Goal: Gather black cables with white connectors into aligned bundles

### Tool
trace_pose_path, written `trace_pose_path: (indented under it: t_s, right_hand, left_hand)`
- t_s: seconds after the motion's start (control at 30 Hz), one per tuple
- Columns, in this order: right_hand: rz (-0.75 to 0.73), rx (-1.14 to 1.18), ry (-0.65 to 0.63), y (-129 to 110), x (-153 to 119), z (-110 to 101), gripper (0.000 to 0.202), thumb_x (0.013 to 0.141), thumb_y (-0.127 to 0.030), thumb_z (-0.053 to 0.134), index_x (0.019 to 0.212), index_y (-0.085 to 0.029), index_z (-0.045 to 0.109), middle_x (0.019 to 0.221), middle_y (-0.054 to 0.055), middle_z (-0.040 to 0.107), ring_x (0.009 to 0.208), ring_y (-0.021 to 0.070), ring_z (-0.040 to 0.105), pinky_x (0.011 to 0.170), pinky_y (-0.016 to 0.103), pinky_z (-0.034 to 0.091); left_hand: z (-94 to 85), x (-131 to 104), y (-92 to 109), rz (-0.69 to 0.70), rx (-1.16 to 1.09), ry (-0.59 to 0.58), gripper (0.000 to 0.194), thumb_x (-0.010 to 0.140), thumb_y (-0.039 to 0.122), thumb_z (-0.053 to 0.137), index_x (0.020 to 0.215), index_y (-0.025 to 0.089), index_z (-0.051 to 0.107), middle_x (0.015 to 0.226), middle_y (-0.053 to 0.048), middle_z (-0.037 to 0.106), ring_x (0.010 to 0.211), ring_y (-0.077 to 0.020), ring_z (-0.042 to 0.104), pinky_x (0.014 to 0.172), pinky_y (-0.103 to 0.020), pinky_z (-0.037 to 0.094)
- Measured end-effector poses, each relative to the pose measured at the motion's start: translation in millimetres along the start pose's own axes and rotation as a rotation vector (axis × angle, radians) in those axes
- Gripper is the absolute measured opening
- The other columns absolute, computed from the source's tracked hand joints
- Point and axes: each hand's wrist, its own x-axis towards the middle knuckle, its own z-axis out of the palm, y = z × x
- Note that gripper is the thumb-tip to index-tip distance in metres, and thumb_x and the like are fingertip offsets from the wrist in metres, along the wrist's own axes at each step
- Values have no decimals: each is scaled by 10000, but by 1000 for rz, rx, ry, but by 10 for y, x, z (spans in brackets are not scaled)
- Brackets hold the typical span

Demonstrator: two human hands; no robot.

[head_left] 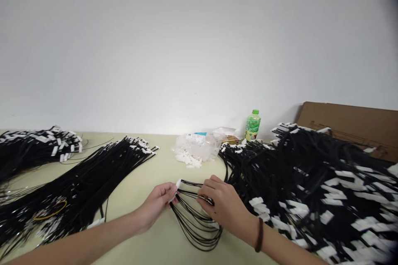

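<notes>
My left hand [157, 205] pinches a white connector [178, 184] between thumb and fingers, near the middle of the table. Several thin black wires [194, 238] run out of that connector and bend in a loop toward the right. Around these wires, close to the connector, the fingers of my right hand [225, 203] are curled. Its fingertips partly hide the wires they grip. A small white piece at the far end of the loop shows only in part below my right hand.
A plastic bag [211, 145] of small white parts lies behind my hands, some parts spilling out. A green-capped bottle [252, 125] stands by the wall. Black wire bundles [102, 174] lie left, a large wire heap [280, 174] right, with a cardboard box [348, 118] behind it.
</notes>
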Motion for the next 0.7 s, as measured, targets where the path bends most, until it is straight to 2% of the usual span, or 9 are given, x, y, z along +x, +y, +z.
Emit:
trace_pose_path:
  t_s: [0.2, 0.37, 0.57, 0.7]
  right_hand:
    - [28, 33, -34, -61, -27, 33, 46, 782, -180, 561, 738, -182, 573, 730, 12, 555, 748, 151, 471, 627, 249, 356]
    - [49, 77, 13, -113, -23, 18, 56, 795, -200, 551, 745, -184, 569, 726, 9, 559, 743, 149, 477, 642, 247, 368]
    - [33, 129, 56, -24, -99, 3, 137, 838, -232, 485, 738, -179, 563, 713, 15, 557, 711, 146, 477, 641, 254, 377]
    - [-13, 186, 130, 11, -202, 49, 149, 844, -237, 469, 755, -168, 566, 688, 22, 546, 666, 138, 476, 630, 265, 387]
  left_hand:
    - [-17, -109, 26, -68, 21, -10, 357, 677, 494, 585, 653, 143, 525, 583, 12, 513, 564, -102, 410, 548, -225, 272]
    - [4, -217, 18, -20, 16, 25, 343, 688, 481, 580, 658, 143, 527, 610, 10, 531, 576, -99, 425, 551, -220, 275]
    - [54, -228, -15, 43, 44, 72, 332, 699, 470, 570, 663, 140, 552, 617, 5, 553, 569, -98, 430, 552, -225, 283]
    - [70, -216, -45, 51, 4, 37, 331, 688, 465, 583, 678, 135, 572, 609, 4, 552, 570, -93, 440, 561, -226, 300]
